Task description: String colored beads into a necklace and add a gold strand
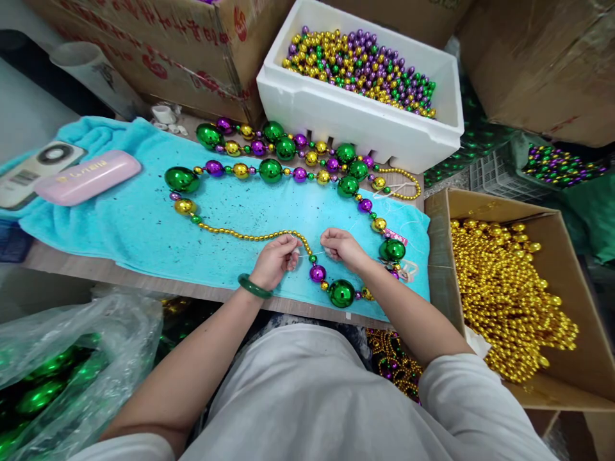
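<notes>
In the foam box (pixel 350 105) at the back, heaped purple, gold and green beads (pixel 360 64). In the right carton (pixel 571 269), a mass of gold beads (pixel 509 301). In the clear bag (pixel 132 323) at lower left, shiny green balls (pixel 41 397). At far right, near the crate (pixel 494 182), more mixed beads (pixel 560 163), holder hard to tell. At upper left, the printed carton (pixel 192 61), contents mostly hidden.

On the blue towel (pixel 129 218), in a wide loop around and before both hands, the necklace (pixel 270 171). Behind it, further bead rows (pixel 286 148) close to the foam box. At left, the pink case (pixel 89 176), partly over a white device (pixel 60 153).

Left hand (pixel 278 259), below a green bangle (pixel 254 286): thumb and forefinger pinched on thin thread (pixel 314 253), right beside the necklace's small gold run. Right hand (pixel 342 248): fingers curled, tips pinched on the same thread. Across part of the necklace's right side, the right forearm (pixel 403 298).
</notes>
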The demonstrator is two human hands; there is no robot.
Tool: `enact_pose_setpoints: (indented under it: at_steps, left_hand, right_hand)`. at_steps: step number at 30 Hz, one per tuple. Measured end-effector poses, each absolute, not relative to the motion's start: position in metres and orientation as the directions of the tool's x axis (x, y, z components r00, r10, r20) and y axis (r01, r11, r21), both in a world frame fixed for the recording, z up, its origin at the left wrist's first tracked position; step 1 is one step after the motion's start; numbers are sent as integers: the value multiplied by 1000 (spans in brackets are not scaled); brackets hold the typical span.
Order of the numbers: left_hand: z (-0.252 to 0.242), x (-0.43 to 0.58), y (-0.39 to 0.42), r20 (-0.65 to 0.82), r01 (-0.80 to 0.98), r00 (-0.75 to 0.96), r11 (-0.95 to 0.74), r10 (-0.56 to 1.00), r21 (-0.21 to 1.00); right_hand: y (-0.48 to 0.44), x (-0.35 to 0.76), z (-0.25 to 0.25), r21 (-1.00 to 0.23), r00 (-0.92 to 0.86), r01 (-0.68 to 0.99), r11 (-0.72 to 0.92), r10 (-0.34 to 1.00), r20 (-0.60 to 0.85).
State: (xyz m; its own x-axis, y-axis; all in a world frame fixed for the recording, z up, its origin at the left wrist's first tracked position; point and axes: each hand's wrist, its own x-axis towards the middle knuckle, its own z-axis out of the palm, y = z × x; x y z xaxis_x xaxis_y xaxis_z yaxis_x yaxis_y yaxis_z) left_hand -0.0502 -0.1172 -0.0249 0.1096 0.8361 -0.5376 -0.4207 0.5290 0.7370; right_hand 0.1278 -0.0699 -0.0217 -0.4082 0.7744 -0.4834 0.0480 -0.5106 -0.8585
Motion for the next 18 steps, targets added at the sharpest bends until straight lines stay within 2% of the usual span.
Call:
enact_pose_setpoints:
  at_steps: [6,9,14,18]
  left_hand:
    - [-23,-47,-116,-497,-244,84,501,864,830]
    - [-25,-48,-117,-431,-124,32,432,902,894]
    - [-29,-51,-118,-361,21,3,361,933,932]
    - [-20,-49,-112,-345,15,-30,346,938,938]
  right_hand:
    - [-67,124,-29,-906,-348,303,-296,851,-394]
    - [-67,128,-33,-900,-352,373,-223,864,-361]
    - [-68,136,-30,-885,-330,378,-271,854,-402]
    - [-68,138,-15,-880,-363,387,-276,832,-420]
